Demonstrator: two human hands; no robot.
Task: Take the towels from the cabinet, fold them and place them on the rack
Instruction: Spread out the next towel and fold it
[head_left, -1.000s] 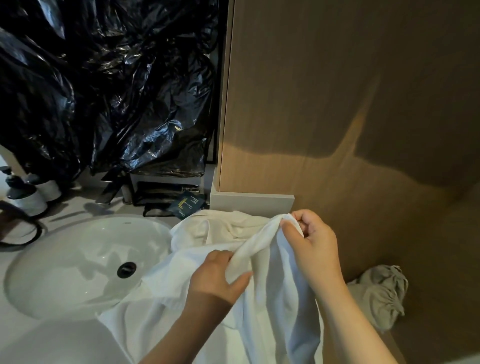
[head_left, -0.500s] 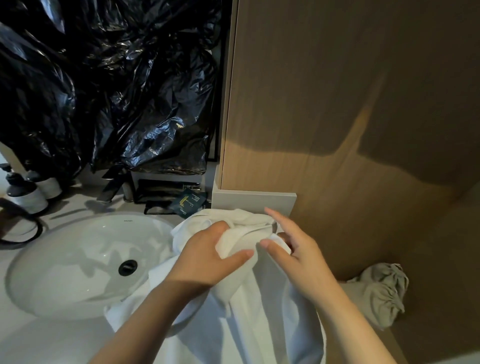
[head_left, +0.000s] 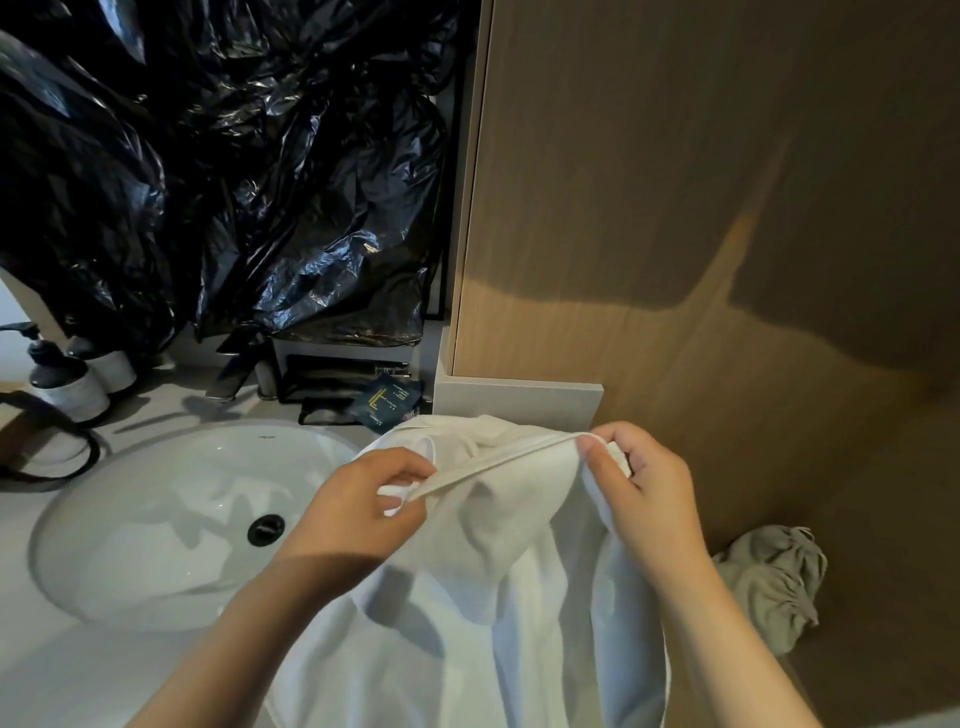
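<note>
Towel (head_left: 483, 613) is hanging over the counter edge beside the sink (head_left: 156, 525); my left hand (head_left: 358, 514) and right hand (head_left: 644, 493) are each pinching its hem, stretching it taut, presumably squaring it for folding.

A wood-grain panel (head_left: 675, 182) fills the right side, shadowed above with a warm band of light lower down, and a pale grey ledge (head_left: 519, 402) at its foot. Crumpled black plastic sheeting (head_left: 208, 156) hangs at the left above a white counter (head_left: 62, 675) with an oval basin (head_left: 156, 519), a dark faucet (head_left: 236, 364), two pump bottles (head_left: 67, 384) and a black tray (head_left: 332, 376). A crumpled grey cloth (head_left: 774, 577) lies low at right.
</note>
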